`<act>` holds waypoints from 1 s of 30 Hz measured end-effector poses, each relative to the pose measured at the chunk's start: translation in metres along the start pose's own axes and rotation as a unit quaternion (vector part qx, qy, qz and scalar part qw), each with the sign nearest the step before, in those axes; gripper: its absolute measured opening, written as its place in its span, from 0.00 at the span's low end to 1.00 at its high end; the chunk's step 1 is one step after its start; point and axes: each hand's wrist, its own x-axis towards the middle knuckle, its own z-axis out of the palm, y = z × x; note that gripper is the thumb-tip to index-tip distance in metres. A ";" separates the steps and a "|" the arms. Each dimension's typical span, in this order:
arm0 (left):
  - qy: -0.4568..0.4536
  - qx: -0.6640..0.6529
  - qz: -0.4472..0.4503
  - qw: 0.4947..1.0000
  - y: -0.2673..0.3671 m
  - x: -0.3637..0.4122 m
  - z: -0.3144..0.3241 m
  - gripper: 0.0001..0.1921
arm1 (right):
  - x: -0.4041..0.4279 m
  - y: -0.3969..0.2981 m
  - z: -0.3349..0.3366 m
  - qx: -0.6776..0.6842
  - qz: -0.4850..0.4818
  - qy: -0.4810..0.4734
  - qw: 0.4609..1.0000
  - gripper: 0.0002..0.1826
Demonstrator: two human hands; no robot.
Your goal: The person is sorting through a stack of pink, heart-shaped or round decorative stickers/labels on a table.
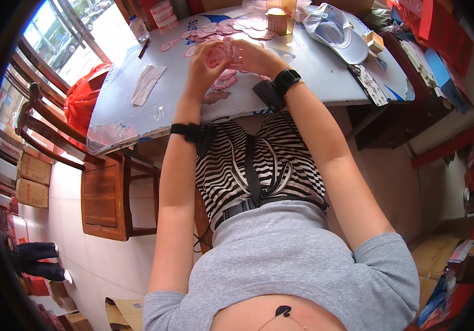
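Above the table [117, 111], my left hand [202, 62] grips a small bunch of round pink printed pieces [217, 56], thin like paper. The fingers of my right hand [257, 58] close on the right edge of the same bunch. Just beyond both hands lies a loose spread of similar pink rounds [212, 29]. A few more pink rounds [224, 79] rest on the table below my hands, partly hidden by them. Black straps circle both forearms, and a small dark device hangs at the right wrist.
At the back left are a pink-and-white stack [163, 15], a clear bottle [139, 29] and a pen [144, 48]. A folded tissue [148, 85] lies left. A yellowish transparent box [280, 18], a cap [336, 35] and a phone [367, 85] sit right. A wooden chair [104, 198] stands left.
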 end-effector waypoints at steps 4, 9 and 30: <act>-0.017 -0.021 -0.017 1.000 -0.004 -0.002 0.004 0.25 | 0.003 0.004 -0.002 -0.005 -0.001 0.010 1.000 0.17; -0.015 -0.007 -0.039 0.999 -0.005 -0.004 0.004 0.26 | 0.002 -0.001 -0.007 0.058 0.013 -0.031 0.998 0.21; -0.066 -0.118 -0.068 0.988 -0.006 -0.007 0.010 0.33 | -0.006 -0.017 0.022 0.042 0.091 0.025 0.995 0.21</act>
